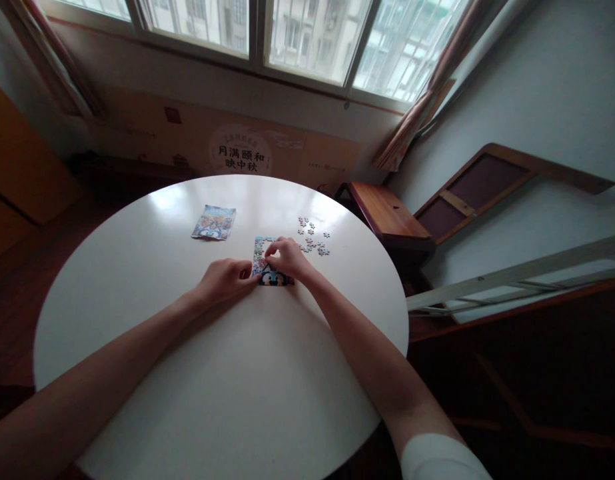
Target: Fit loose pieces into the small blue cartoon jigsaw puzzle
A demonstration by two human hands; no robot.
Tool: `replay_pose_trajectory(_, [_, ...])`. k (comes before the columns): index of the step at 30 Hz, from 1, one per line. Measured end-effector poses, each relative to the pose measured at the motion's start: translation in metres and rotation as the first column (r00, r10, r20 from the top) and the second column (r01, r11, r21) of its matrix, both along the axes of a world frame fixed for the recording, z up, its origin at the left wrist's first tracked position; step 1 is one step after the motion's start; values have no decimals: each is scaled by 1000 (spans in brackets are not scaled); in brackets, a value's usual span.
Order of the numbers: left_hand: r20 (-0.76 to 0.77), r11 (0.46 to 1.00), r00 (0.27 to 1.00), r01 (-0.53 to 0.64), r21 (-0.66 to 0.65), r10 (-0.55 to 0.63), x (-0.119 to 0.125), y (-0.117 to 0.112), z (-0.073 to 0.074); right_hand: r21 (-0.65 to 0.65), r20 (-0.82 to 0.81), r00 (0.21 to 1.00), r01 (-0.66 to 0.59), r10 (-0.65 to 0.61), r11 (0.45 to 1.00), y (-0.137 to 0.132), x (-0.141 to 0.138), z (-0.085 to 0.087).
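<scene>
A small, partly filled jigsaw puzzle point(273, 279) lies on the white round table, with a dark and blue cartoon picture along its near side and a pale bare patch toward the far side. At its left edge is my left hand point(227, 277), fingers curled and the thumb stretched along the puzzle's near left corner. Over the puzzle's middle, my right hand point(287, 257) is closed in a pinch; whatever is between the fingertips is too small to tell. Several loose puzzle pieces point(310, 232) are scattered just beyond and to the right of my right hand.
A crumpled printed packet point(214, 222) lies on the round table point(222, 393), left of and behind the puzzle. Past the table's right edge stands a wooden stool or chair point(392, 210). Windows point(317, 40) and a printed cardboard panel point(327, 157) are at the back.
</scene>
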State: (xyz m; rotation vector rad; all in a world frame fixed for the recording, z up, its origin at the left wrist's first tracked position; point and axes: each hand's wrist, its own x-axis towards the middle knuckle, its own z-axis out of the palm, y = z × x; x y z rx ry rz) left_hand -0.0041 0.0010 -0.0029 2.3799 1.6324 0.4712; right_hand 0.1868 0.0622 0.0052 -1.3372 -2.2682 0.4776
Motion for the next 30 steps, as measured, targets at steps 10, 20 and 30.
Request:
replay_pose_trajectory(10, [-13, 1000, 1000, -3, -3, 3, 1, -1, 2, 43, -158, 987, 36, -29, 998, 5, 25, 7])
replay_pose_trajectory(20, [-29, 1000, 1000, -5, 25, 6, 0, -1, 1, -4, -168, 980, 111, -110, 994, -9, 83, -9])
replay_pose_trajectory(30, [-47, 1000, 999, -5, 11, 6, 0, -2, 4, -23, -101, 986, 132, -134, 991, -19, 78, -15])
